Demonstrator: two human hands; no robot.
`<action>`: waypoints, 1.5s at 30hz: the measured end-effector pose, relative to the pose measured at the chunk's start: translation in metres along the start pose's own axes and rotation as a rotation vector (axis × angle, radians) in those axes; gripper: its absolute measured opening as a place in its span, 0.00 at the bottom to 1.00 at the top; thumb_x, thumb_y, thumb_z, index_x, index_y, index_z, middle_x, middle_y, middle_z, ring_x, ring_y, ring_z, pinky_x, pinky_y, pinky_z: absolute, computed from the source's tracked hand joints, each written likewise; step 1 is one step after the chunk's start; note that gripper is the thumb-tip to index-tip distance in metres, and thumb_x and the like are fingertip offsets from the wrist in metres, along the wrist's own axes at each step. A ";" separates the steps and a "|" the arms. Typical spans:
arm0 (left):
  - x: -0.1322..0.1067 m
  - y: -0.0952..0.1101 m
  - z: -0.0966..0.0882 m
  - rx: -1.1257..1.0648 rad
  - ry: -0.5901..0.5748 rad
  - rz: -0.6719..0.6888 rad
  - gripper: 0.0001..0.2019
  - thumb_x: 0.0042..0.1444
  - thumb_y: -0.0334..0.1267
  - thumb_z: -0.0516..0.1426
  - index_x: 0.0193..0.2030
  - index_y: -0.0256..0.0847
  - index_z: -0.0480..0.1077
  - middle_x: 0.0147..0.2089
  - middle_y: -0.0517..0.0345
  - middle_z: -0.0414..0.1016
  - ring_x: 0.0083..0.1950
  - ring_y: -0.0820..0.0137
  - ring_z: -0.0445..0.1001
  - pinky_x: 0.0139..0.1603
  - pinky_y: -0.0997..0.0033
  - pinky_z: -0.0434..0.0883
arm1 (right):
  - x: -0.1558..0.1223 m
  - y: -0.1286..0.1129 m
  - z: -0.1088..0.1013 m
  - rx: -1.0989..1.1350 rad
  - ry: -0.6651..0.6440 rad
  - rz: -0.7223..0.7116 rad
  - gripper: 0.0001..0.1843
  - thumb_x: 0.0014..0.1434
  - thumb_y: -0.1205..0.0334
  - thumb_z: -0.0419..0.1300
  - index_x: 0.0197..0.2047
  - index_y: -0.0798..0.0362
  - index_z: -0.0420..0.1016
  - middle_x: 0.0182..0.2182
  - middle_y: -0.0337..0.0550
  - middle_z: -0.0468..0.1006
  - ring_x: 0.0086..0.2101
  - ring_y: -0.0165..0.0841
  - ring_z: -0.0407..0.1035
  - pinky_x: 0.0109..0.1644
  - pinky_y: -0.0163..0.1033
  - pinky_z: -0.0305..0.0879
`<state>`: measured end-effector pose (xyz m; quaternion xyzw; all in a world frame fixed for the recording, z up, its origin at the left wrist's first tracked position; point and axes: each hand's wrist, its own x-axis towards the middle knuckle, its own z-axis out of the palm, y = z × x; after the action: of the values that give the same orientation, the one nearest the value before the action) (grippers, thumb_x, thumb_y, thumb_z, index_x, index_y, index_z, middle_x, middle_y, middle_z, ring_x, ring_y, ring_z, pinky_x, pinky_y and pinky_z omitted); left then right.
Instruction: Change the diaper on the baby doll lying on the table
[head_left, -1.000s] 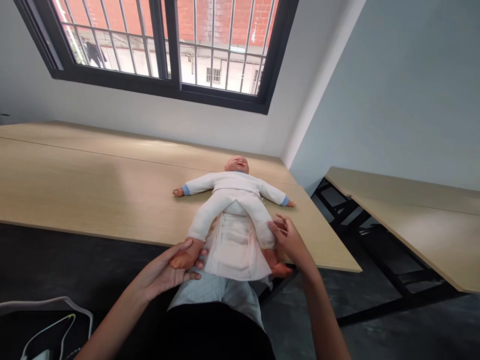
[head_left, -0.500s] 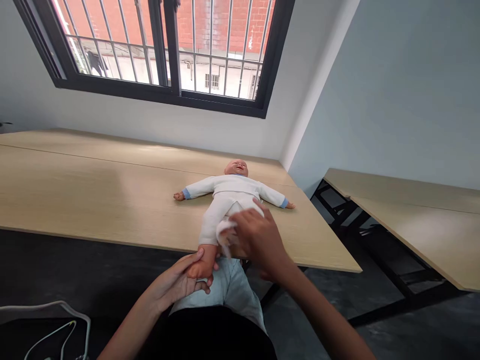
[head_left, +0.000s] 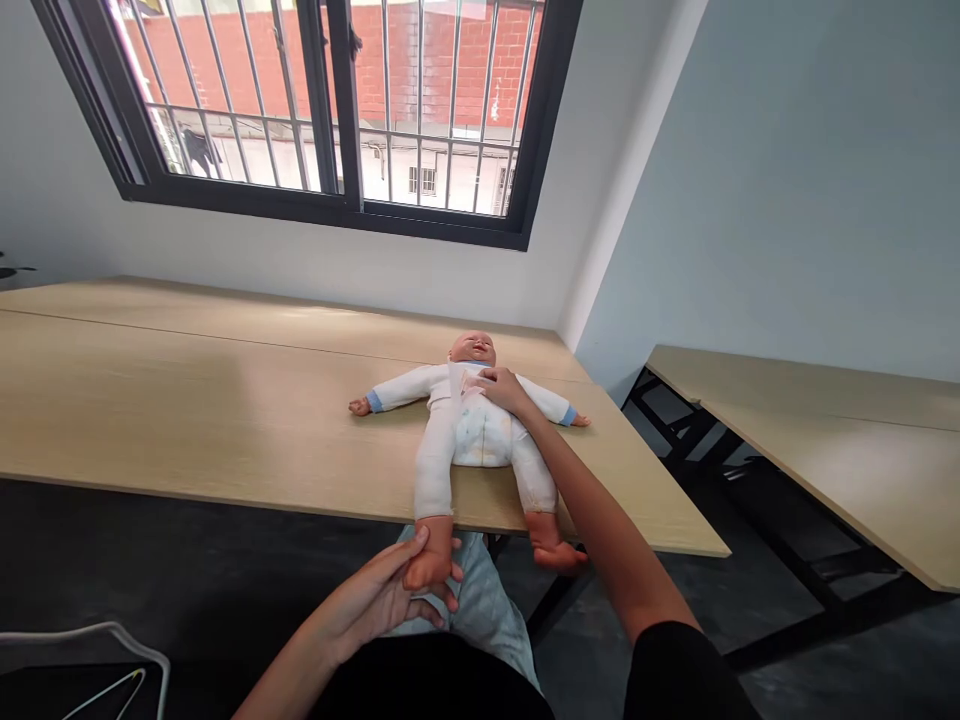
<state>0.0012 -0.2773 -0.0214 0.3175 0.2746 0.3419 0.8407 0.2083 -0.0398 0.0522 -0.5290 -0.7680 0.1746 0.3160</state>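
A baby doll (head_left: 441,385) lies on its back on the table, in a white top with blue cuffs. White-covered legs and bare feet hang over the near edge. A patterned white diaper (head_left: 484,440) covers its hips. Below the edge, my left hand (head_left: 397,590) is closed around the doll's foot (head_left: 429,555) on the left side of the picture. At the doll's chest, my right hand (head_left: 499,388) is closed on thin white cloth (head_left: 455,385), raised at its left part. I cannot tell whether this cloth belongs to the top.
The wooden table (head_left: 225,410) runs along the wall under a barred window (head_left: 322,110). A second table (head_left: 817,430) with dark legs stands to the right across a gap. White hangers (head_left: 142,650) show at the lower left.
My right hand has moved up and away from me, from between the doll's legs to its chest. The diaper and the other leg now show. My left hand still holds the foot.
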 end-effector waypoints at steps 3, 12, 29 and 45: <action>0.000 0.008 -0.006 0.065 0.039 0.019 0.24 0.55 0.55 0.62 0.45 0.32 0.77 0.45 0.44 0.80 0.41 0.58 0.80 0.45 0.65 0.73 | -0.004 0.011 0.006 0.041 0.023 -0.018 0.14 0.52 0.52 0.54 0.23 0.54 0.66 0.22 0.35 0.68 0.28 0.31 0.61 0.32 0.34 0.54; 0.052 0.072 0.003 -0.194 0.007 0.055 0.34 0.66 0.56 0.44 0.62 0.24 0.63 0.47 0.37 0.79 0.51 0.54 0.78 0.56 0.60 0.70 | 0.004 0.021 0.007 0.054 0.051 -0.008 0.10 0.50 0.63 0.52 0.20 0.54 0.68 0.19 0.38 0.70 0.26 0.33 0.64 0.31 0.35 0.56; 0.123 0.094 -0.006 -0.194 0.401 0.752 0.18 0.56 0.45 0.58 0.54 0.46 0.69 0.47 0.58 0.76 0.43 0.71 0.77 0.46 0.72 0.73 | -0.083 -0.008 -0.015 -0.159 0.420 -0.283 0.14 0.67 0.56 0.50 0.32 0.52 0.68 0.33 0.45 0.74 0.38 0.38 0.68 0.49 0.44 0.62; 0.105 0.093 -0.013 0.693 0.702 0.884 0.08 0.52 0.36 0.61 0.40 0.43 0.74 0.50 0.52 0.72 0.61 0.58 0.63 0.65 0.60 0.56 | -0.045 -0.053 0.017 -0.414 0.055 -0.223 0.25 0.63 0.56 0.57 0.60 0.58 0.66 0.53 0.58 0.72 0.54 0.48 0.64 0.55 0.50 0.61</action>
<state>0.0200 -0.1421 0.0117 0.5221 0.4702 0.6299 0.3311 0.1706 -0.1002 0.0577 -0.4990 -0.8322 -0.0374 0.2389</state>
